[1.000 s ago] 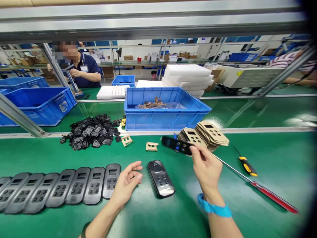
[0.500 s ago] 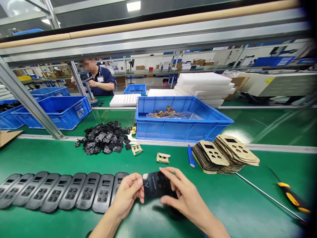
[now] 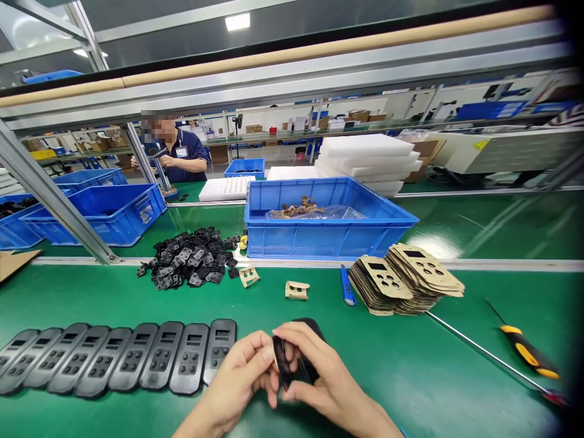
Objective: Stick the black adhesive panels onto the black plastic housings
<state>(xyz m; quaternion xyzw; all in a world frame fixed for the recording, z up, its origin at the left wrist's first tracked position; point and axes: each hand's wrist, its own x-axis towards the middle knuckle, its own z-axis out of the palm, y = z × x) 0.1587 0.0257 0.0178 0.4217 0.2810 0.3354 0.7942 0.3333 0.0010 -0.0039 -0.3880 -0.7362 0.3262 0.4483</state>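
Note:
A thin, glossy black faceplate [image 3: 281, 360] with button holes is held between my two hands, tilted almost edge-on to me. My left hand [image 3: 246, 372] pinches its left edge. My right hand [image 3: 322, 372] grips it from the other side, thumb below and fingers along the top. Partly behind my right hand, a black plastic housing [image 3: 316, 328] lies on the green table. Left of my hands, a row of several black housings [image 3: 188, 359] with button pads and slotted windows overlaps along the table.
Black button pads [image 3: 194, 258] are heaped behind the row. Tan backing sheets [image 3: 387, 281] form stacks at right, by a blue utility knife [image 3: 347, 286]. Further right lie a screwdriver [image 3: 524, 350] and a long metal rod [image 3: 483, 353]. A blue bin [image 3: 314, 238] stands behind; a co-worker [image 3: 185, 152] sits beyond.
The faceplate has turned from facing me to nearly edge-on. My hands have come closer together and slightly lower, uncovering the housing behind my right hand. The view has shifted slightly.

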